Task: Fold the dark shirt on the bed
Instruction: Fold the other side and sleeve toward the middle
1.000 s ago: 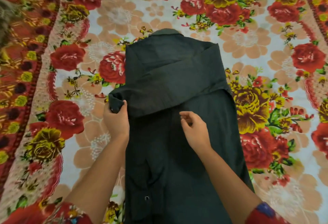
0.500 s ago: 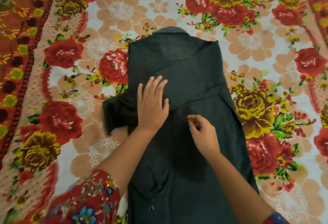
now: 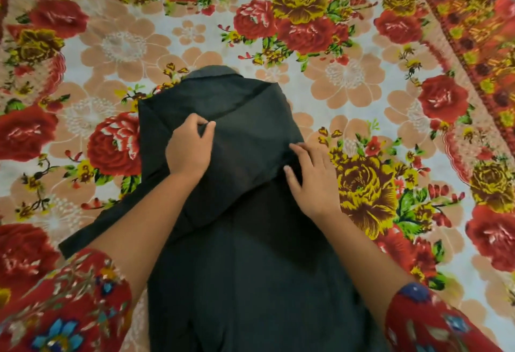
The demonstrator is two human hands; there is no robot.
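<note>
The dark shirt lies lengthwise on the flowered bedspread, collar at the far end. One sleeve is folded across its upper back and its cuff trails off to the lower left. My left hand rests on the upper back, thumb and fingers pinching a small ridge of the sleeve fabric. My right hand lies at the shirt's right edge with fingers spread, the thumb tucked under the folded sleeve edge.
The bedspread covers the whole view, with a red and orange patterned border along the right side. My red flowered sleeves fill the lower corners.
My left hand let go of the cuff, moved up onto the shirt's back and now pinches fabric there. My right hand slid right to the shirt's edge. The cuff dropped to the lower left.
</note>
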